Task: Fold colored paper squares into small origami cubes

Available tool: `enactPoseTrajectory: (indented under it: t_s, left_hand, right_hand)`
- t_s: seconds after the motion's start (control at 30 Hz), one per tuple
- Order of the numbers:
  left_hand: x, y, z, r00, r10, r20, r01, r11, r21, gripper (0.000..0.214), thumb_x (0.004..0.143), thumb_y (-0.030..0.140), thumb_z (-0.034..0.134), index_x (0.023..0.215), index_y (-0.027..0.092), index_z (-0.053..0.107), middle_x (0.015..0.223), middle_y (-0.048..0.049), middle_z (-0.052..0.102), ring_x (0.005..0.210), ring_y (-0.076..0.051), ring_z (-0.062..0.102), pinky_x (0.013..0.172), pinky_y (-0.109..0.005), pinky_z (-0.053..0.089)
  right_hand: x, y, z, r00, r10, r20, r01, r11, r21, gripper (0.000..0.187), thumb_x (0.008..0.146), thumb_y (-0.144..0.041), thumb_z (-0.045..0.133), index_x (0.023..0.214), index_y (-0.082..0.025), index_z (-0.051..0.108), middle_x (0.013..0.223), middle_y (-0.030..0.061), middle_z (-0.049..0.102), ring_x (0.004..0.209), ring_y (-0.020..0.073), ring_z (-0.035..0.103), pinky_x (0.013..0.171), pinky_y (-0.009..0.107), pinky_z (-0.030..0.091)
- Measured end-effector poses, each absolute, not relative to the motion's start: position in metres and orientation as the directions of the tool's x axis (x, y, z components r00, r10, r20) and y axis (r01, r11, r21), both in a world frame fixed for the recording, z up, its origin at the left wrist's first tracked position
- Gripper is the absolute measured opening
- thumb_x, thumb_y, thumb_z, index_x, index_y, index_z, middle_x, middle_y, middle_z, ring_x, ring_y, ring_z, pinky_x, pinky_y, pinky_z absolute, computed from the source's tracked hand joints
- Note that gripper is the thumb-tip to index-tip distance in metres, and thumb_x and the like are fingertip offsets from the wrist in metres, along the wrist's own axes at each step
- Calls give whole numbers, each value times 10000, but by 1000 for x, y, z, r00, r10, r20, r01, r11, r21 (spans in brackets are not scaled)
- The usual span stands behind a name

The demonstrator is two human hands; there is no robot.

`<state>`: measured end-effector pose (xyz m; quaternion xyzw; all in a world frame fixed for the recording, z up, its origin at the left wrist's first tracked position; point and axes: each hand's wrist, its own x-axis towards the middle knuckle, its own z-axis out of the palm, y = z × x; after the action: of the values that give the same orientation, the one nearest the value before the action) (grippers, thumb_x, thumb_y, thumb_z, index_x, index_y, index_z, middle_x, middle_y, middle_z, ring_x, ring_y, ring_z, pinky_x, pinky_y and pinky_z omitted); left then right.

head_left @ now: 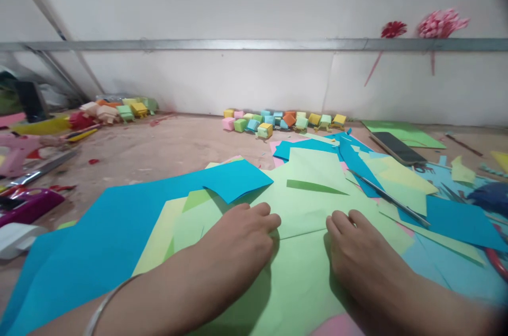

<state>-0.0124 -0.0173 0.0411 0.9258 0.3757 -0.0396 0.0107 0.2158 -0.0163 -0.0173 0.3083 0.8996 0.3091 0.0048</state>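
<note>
My left hand point(238, 243) lies flat, fingers pressed down on a light green paper sheet point(301, 209) in front of me. My right hand point(355, 251) rests flat on the same sheet a little to the right, fingertips touching a fold line. Both hands hold nothing; they press the paper. A thin metal bangle point(103, 301) circles my left wrist. A folded triangular flap point(313, 185) of green paper lies just beyond my fingers. Blue paper sheets point(119, 230) lie under and to the left of the green ones.
A row of small coloured paper cubes point(278, 120) stands by the back wall, more paper pieces point(119, 109) at back left. A dark phone point(397, 148) and a thin metal rod point(391, 199) lie at right. Tools and a purple object point(27, 206) sit at left.
</note>
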Motion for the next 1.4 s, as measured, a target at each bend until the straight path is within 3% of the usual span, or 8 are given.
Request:
enactPoseTrajectory:
  t_s: [0.13,0.33,0.47,0.6,0.77,1.03,1.27,1.4]
  left_hand:
    - [-13,-17,54,638,719,-275,749,-662,5,204,814,1,613,686,159,635,777,-22,635,733,-173,554,578,-316,309]
    - [5,-10,43,619,759,-202,773,-634,-13,217,900,358,654,994,161,666,879,-49,660,785,-217,580,589,-322,345]
    - [16,-13,22,625,764,-161,760,-643,-99,502,796,560,702,1016,109,677,902,-85,657,813,-245,573,643,-341,407]
    - [22,-19,14,655,740,-153,710,-672,-210,378,922,469,583,976,119,714,933,-112,664,832,-258,581,661,-362,435]
    - [23,-19,18,655,717,-239,668,-697,-262,288,967,354,534,1000,148,734,1014,-117,667,868,-267,598,662,-368,458]
    - [15,-10,14,646,758,-89,735,-649,-198,133,919,226,603,975,138,686,860,-74,654,757,-222,592,608,-320,434]
    - [15,-5,11,665,744,-66,720,-662,-210,117,913,202,597,924,124,684,825,-70,648,730,-218,593,603,-326,433]
    - [13,-6,9,681,732,-35,708,-669,-228,112,909,181,581,905,125,678,779,-58,633,683,-193,576,570,-301,407]
  right_hand:
    - [217,-16,-21,-819,545,179,535,615,579,284,568,-134,722,401,-215,506,518,73,414,612,209,325,537,359,137]
    - [210,-14,-16,-791,535,298,605,608,514,233,572,-90,663,412,-204,538,517,78,420,623,219,351,567,381,204]
    - [198,-11,-11,-728,537,425,685,571,452,162,725,-60,588,797,-137,711,733,116,585,720,256,424,625,402,281]
    - [193,-6,-16,-811,521,267,585,710,392,115,750,-102,607,792,-167,692,771,82,567,719,240,426,566,373,263]
    - [201,-1,-16,-730,679,82,618,603,505,203,682,-90,663,520,-194,598,658,91,524,674,241,427,527,371,222]
    - [206,1,-7,-692,711,125,663,558,499,259,694,-39,645,493,-183,568,573,64,471,628,216,421,529,361,187]
    - [194,3,-7,-764,602,232,643,679,354,164,926,-122,503,1010,-151,641,844,78,602,751,223,462,599,359,276]
    - [197,7,-13,-751,626,209,658,684,315,141,821,-59,578,736,-151,641,745,71,580,719,212,457,571,351,260]
